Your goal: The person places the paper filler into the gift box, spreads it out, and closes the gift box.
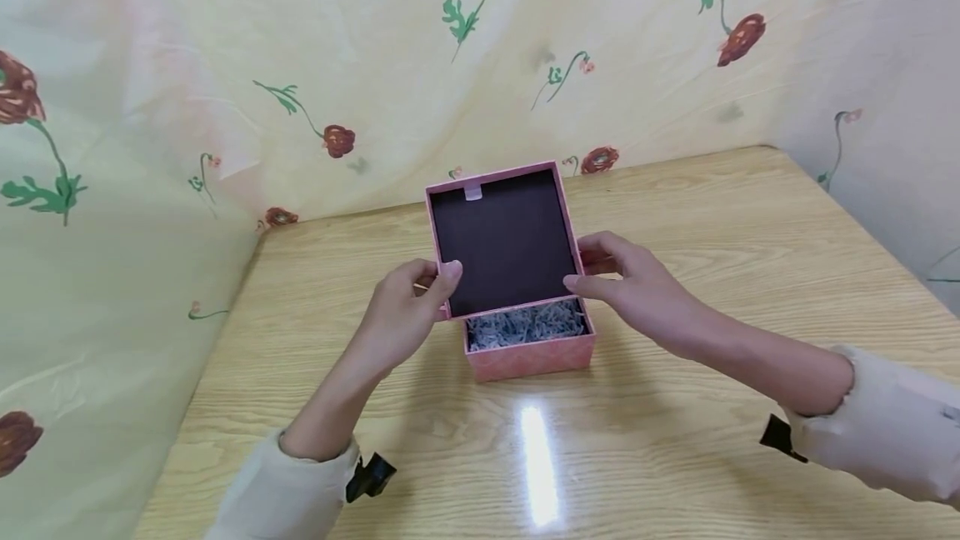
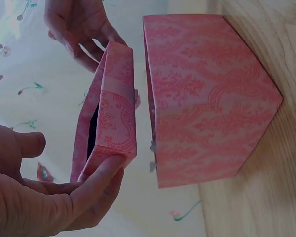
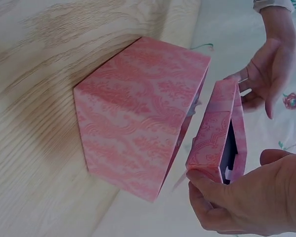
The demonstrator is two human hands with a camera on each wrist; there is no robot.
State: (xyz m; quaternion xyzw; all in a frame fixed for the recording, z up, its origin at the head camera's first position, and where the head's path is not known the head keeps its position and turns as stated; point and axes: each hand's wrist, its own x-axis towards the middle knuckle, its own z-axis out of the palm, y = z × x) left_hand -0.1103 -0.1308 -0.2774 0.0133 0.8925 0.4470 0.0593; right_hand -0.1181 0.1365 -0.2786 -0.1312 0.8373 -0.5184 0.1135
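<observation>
While I'm holding pink patterned cardboard lid above matching pink box on wooden desk, left hand and right hand pinching its edges; tilting risks lid slipping, knocking shredded paper.

Head camera looks down and forward over the pink box on the table; both wrist cameras sit close beside it on opposite sides, sharing its raised lid.
</observation>
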